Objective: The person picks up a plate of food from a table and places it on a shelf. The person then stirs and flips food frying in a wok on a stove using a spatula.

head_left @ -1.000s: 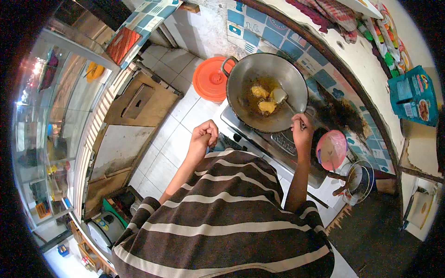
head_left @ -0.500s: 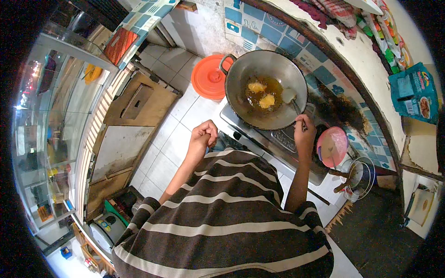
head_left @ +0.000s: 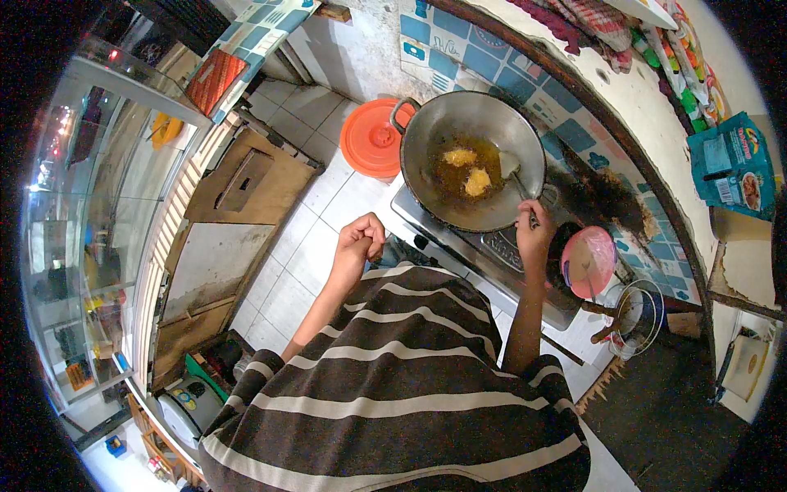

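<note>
My right hand point(head_left: 533, 224) is closed round the handle of a metal spatula point(head_left: 509, 165), at the near right rim of a large wok point(head_left: 429, 170). The blade rests inside the wok, close to the right edge of the oil point(head_left: 453, 178). Two golden pieces of frying food point(head_left: 478, 182) lie in that oil, apart from each other and from the blade. My left hand point(head_left: 361, 238) is curled into a loose fist in front of my striped shirt, with nothing visible in it. Under the wok is a gas stove point(head_left: 426, 215).
Left of the wok stands an orange lidded bucket point(head_left: 379, 138). Beyond my right hand are a pink bowl of batter point(head_left: 592, 261) and a wire-handled strainer point(head_left: 627, 316). A tiled wall point(head_left: 574, 138) runs behind the stove. A glass display case point(head_left: 98, 213) stands at left.
The spatula blade has shifted slightly within the wok, and my right hand has tilted a little with it. My left hand keeps its place.
</note>
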A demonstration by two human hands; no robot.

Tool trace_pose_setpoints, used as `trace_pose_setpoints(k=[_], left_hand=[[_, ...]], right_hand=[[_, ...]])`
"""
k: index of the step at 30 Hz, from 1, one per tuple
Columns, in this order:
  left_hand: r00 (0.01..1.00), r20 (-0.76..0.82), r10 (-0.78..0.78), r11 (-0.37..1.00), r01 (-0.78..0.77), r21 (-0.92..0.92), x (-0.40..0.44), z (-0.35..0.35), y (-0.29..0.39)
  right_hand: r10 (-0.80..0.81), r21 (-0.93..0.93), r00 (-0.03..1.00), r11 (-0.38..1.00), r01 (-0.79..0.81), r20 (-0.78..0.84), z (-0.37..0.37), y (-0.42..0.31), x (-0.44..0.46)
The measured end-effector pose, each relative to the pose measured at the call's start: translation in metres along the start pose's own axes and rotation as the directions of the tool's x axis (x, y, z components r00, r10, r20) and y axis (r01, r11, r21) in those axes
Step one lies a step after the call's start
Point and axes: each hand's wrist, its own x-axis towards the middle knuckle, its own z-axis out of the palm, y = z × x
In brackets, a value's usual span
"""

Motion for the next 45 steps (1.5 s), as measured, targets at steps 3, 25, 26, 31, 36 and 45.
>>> trace_pose_setpoints(k=[3, 25, 26, 31, 36, 45], left_hand=[[1.0, -0.011, 0.005, 1.0, -0.004, 0.007, 0.0, -0.002, 0.0], [1.0, -0.02, 0.0, 1.0, 0.001, 0.016, 0.001, -0.001, -0.003], [1.0, -0.023, -0.003, 1.0, 0.003, 0.015, 0.0, -0.001, -0.002], [1.0, -0.018, 0.002, 1.0, -0.002, 0.005, 0.0, -0.001, -0.002], [1.0, -0.014, 0.007, 1.0, -0.007, 0.002, 0.002, 0.0, 0.0], [1.0, -0.005, 0.021, 1.0, -0.021, 0.021, 0.006, 0.001, -0.001]], right_hand=[[-0.005, 0.097, 1.0, 0.995, 0.004, 0.007, 0.004, 0.001, 0.0], [0.491, 0.349, 0.826, 0.749, -0.563, 0.277, 0.002, -0.082, -0.006], [0.497, 0.364, 0.829, 0.745, -0.559, 0.257, 0.004, -0.074, -0.007], [0.491, 0.387, 0.835, 0.74, -0.55, 0.247, -0.003, -0.062, -0.002], [0.499, 0.328, 0.836, 0.769, -0.548, 0.228, -0.006, -0.064, 0.003], [0.499, 0.322, 0.83, 0.765, -0.557, 0.251, -0.003, -0.071, 0.015]])
